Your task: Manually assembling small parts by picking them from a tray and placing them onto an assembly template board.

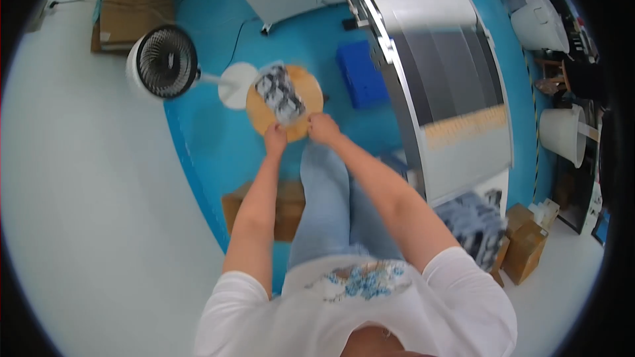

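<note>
A clear plastic bag [280, 92] with black-and-white patterned contents lies on a round yellow-tan stool top [256, 111] in front of me. My left hand [275, 140] is closed at the stool's near rim, close to the bag's near end. On the other side of that end, my right hand [323, 129] is closed too, by the near right rim. Blur hides whether the fingers grip the bag or the rim. Both arms reach straight forward.
A white fan [169, 63] stands left of the stool on a round base [238, 86]. To the right are a blue crate [362, 74] and a large white machine [456, 73]. Cardboard boxes [286, 208] sit by my legs, and a patterned stack [471, 225] is at lower right.
</note>
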Tool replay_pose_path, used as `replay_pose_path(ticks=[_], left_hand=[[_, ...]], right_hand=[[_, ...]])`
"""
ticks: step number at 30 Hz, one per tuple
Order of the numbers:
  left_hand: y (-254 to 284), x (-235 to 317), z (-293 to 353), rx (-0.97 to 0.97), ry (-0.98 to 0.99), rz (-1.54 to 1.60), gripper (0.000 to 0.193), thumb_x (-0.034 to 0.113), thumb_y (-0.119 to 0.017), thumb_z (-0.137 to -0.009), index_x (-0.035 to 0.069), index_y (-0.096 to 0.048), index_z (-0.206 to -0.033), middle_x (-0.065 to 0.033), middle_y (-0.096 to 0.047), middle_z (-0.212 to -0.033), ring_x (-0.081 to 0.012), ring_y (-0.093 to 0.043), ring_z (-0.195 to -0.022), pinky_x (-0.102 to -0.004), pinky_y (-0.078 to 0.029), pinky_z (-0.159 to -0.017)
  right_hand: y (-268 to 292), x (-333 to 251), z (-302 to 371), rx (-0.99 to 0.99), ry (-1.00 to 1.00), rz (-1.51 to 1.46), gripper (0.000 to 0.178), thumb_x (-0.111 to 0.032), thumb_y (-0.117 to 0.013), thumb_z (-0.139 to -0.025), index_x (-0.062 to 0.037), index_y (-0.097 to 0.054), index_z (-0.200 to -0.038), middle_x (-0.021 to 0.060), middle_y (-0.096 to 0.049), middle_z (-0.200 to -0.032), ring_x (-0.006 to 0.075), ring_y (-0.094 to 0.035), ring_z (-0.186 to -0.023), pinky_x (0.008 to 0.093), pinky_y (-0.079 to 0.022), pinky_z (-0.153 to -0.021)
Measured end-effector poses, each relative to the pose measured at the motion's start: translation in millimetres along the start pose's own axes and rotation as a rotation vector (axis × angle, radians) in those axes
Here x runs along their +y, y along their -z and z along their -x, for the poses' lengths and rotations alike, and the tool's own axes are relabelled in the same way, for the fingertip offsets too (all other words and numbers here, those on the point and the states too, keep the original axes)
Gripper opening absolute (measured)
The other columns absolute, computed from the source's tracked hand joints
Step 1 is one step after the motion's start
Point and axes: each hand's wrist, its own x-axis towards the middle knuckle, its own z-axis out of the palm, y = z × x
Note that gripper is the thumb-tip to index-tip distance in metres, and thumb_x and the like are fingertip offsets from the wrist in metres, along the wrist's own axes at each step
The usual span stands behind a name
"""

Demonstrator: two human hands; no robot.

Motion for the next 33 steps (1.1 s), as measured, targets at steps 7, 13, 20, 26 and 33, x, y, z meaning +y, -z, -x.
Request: replay_pose_path(ticks=[7, 13, 20, 26, 33], left_hand=[[-53, 5, -67, -0.172, 0.778, 0.712, 0.030, 0.030, -0.059, -0.094, 0.002, -0.061, -0.087, -0.0061, -0.061, -0.078, -0.0190, -0.058, -0.071, -0.0322, -0.049, -0.066], [-20, 3, -78, -0.264, 1.186, 0.908, 0.033, 0.040, -0.052, -0.099, 0.008, -0.059, -0.099, -0.0037, -0.063, -0.090, -0.0152, -0.059, -0.078, -0.0297, -0.047, -0.062], [-52, 36, -74, -0.425, 1.298, 1.003, 0.058, 0.065, -0.043, -0.096, 0.011, -0.063, -0.105, -0.0042, -0.067, -0.091, -0.0208, -0.064, -0.085, -0.0322, -0.053, -0.069], [3, 55, -43, -0.485, 1.348, 1.066, 0.072, 0.068, -0.041, -0.094, 0.006, -0.056, -0.127, -0.0108, -0.065, -0.117, -0.0272, -0.063, -0.106, -0.0428, -0.053, -0.091], [127, 202, -37, -0.432, 0.804, 1.508, 0.078, 0.069, -0.043, -0.093, 0.015, -0.037, -0.149, -0.0082, -0.043, -0.150, -0.0307, -0.044, -0.135, -0.0493, -0.036, -0.112]], right_hand=[[-33, 26, -110, 0.185, -0.404, -0.319, 0.064, -0.044, -0.078, -0.074, 0.0091, -0.059, -0.104, 0.0278, -0.065, -0.100, 0.0421, -0.064, -0.098, 0.0471, -0.051, -0.085], [-26, 7, -133, -0.129, -0.320, -0.193, 0.078, -0.048, -0.085, -0.062, 0.0062, -0.057, -0.111, 0.0260, -0.063, -0.100, 0.0392, -0.063, -0.100, 0.0446, -0.051, -0.084], [-26, 35, -116, 0.025, -0.321, -0.086, 0.081, -0.028, -0.088, -0.063, 0.0003, -0.048, -0.127, 0.0234, -0.054, -0.123, 0.0389, -0.061, -0.109, 0.0491, -0.053, -0.082], [22, -22, -66, 0.050, -0.334, -0.144, 0.081, -0.017, -0.082, -0.068, 0.0020, -0.032, -0.129, 0.0256, -0.067, -0.092, 0.0440, -0.067, -0.087, 0.0465, -0.055, -0.074], [198, -91, 87, -0.022, -0.108, -0.467, 0.077, -0.017, -0.081, -0.067, 0.0013, -0.033, -0.125, 0.0238, -0.067, -0.087, 0.0430, -0.067, -0.082, 0.0492, -0.053, -0.068]])
